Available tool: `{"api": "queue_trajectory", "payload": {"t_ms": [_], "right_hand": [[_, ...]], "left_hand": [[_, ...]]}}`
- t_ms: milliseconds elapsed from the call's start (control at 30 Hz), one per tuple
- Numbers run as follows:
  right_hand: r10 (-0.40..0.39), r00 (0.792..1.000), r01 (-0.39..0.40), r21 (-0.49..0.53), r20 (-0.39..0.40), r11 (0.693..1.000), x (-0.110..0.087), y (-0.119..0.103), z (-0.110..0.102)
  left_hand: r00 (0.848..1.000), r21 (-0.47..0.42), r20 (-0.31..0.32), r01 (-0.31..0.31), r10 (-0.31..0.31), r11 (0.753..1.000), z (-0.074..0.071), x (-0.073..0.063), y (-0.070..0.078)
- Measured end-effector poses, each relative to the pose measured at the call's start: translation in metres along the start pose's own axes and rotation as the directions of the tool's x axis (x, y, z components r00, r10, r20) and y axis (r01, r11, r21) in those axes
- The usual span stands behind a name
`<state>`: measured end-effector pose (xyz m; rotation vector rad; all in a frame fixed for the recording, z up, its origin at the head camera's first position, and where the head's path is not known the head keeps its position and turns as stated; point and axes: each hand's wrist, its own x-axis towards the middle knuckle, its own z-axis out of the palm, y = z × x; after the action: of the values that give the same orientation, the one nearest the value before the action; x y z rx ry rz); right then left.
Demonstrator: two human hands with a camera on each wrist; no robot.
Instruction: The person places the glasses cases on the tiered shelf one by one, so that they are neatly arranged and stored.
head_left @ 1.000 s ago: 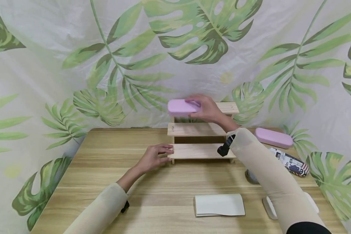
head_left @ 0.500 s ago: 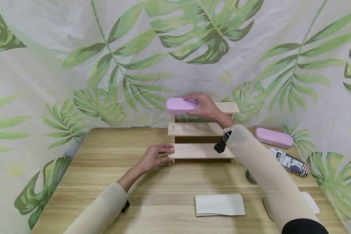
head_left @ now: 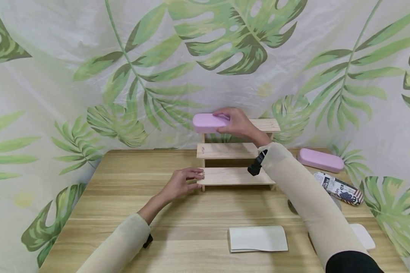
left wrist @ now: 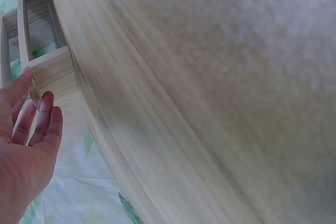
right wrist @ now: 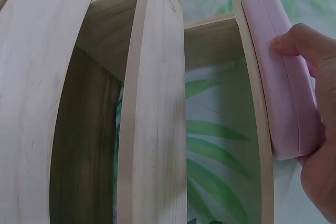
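Note:
My right hand (head_left: 237, 123) grips a pink glasses case (head_left: 208, 123) from its right end, thumb on the near side. The case lies lengthwise on the left part of the top tier of a three-tier wooden shelf (head_left: 237, 176). In the right wrist view the case (right wrist: 283, 77) sits flush along the top board (right wrist: 260, 129). My left hand (head_left: 180, 184) holds the left end of the lowest tier between thumb and fingers. The left wrist view shows the fingertips (left wrist: 47, 98) of that hand at the shelf's corner (left wrist: 52, 66).
A second pink case (head_left: 320, 160) lies at the back right, with a printed oblong item (head_left: 339, 188) in front of it. A round grey thing and a white item (head_left: 362, 236) are partly behind my right sleeve. A folded pale pad (head_left: 257, 239) lies near the front. Leaf-patterned cloth hangs behind.
My right hand has slid the pink case slightly left along the top tier. My left hand has stayed at the shelf's left end.

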<state>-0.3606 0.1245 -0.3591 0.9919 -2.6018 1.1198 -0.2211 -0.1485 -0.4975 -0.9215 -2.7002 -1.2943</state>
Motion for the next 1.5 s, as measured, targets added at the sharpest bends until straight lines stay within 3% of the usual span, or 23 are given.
{"api": "queue_trajectory", "payload": {"t_ms": [767,1500], "right_hand": [[-0.092,0.996,0.090,-0.107,-0.014,0.990,0.009,0.003,0.002],[-0.134,0.991,0.129,-0.132,-0.030,0.983,0.011,0.007,0.004]], "left_hand": [[1.000,-0.001,0.005,0.003,-0.003,1.000,-0.001,0.000,-0.002],[1.000,0.018,0.012,0.014,-0.014,1.000,-0.001,0.001,0.002]]}}
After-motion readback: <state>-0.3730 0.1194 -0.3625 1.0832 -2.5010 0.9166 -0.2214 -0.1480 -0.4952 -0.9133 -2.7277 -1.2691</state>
